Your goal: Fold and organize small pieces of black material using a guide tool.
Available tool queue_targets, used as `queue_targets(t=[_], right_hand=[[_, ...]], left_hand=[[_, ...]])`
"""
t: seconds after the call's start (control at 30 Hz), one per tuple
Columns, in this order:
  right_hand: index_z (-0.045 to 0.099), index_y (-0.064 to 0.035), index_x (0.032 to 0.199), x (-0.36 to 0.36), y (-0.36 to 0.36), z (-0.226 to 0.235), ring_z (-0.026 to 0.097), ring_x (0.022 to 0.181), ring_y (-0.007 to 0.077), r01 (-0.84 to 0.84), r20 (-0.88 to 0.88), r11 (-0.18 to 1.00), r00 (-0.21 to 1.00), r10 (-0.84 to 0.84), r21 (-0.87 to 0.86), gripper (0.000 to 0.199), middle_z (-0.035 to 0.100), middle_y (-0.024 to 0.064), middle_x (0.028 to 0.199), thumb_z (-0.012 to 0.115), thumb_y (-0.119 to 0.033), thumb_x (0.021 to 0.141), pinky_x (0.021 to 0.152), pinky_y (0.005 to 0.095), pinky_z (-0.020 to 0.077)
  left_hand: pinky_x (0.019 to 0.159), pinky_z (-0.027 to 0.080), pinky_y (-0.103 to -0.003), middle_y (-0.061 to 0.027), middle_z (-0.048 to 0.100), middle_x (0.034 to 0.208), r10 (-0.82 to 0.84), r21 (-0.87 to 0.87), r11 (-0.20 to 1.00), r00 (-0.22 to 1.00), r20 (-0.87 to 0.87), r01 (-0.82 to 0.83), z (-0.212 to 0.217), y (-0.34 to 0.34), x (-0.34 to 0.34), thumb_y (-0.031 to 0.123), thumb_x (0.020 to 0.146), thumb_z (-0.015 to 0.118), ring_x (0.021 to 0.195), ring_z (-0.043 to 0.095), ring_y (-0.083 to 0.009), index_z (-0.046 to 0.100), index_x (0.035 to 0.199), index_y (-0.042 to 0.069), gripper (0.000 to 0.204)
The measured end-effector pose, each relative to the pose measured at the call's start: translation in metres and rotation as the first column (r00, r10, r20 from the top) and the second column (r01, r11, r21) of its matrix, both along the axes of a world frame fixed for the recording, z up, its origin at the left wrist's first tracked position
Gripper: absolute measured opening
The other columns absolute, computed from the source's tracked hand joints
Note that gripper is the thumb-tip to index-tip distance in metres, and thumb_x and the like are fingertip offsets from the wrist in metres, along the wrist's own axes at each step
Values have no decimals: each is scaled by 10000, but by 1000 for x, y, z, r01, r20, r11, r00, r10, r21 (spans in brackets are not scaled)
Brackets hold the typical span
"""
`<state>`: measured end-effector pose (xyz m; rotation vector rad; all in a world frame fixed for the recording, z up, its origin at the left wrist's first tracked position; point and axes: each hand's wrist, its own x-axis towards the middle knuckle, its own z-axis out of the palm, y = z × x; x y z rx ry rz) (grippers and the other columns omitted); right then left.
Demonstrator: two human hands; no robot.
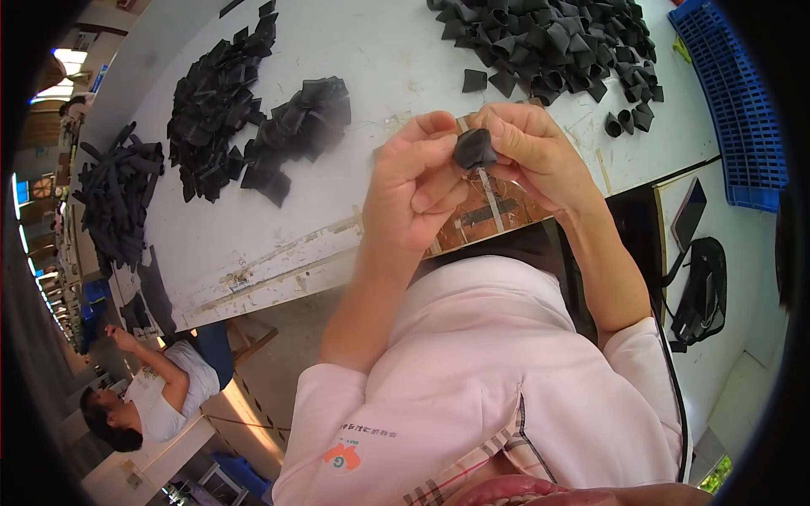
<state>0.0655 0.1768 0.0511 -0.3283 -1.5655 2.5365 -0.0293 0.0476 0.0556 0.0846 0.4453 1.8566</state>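
Between my two hands, above the table's near edge, is a small black fabric piece (475, 150) curled into a short loop. My left hand (419, 173) pinches its left side with thumb and forefinger, the other fingers curled in. At its right side the thumb and fingers of my right hand (533, 150) are closed on it. Beneath the hands lies a brown wooden board (510, 212) with pale strips and loose threads. Beyond my right hand is a large pile of similar black looped pieces (548, 42).
Across the white table (371, 110) to the left lie a heap of flat black pieces (215, 110), an overlapping stack (299, 122) and a heap of long black strips (118, 194). A blue plastic crate (734, 101) stands far right, a black phone (689, 212) nearer. Another person (169, 384) sits at left.
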Motion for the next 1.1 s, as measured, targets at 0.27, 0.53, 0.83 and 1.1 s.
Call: queue_targets(t=[0.27,0.53,0.83,1.1], right_hand=[[507,-54,650,-3,1,13,324,471,23,61,-19,981,998,-59,186,332,392,-56,536,546,-314,852,421,177,257],[541,-15,713,4,-3,13,420,523,62,282,-74,812,956,-285,511,276,447,-6,565,572,-261,835,459,189,331],[559,-34,847,12,-18,19,510,590,197,556,-525,203,830,-186,806,303,523,65,735,714,-200,646,476,269,412],[554,-39,748,9,-9,16,513,587,190,596,-599,-53,796,-90,801,200,501,50,688,673,-45,587,448,284,399]], left_hand=[[378,283,-172,-52,560,727,-28,87,996,988,150,15,-2,2,3,16,808,525,430,379,-54,524,951,6,144],[681,426,-216,-75,586,892,328,215,801,109,-938,-559,6,8,19,33,804,566,726,531,-113,520,1060,-14,264],[669,400,-209,-84,572,866,448,203,822,384,-808,-531,11,7,21,25,820,559,725,501,-99,567,880,-16,73],[782,402,-318,-104,562,927,520,140,814,601,-607,-564,-3,1,24,86,876,487,837,520,-158,530,941,-7,122]])
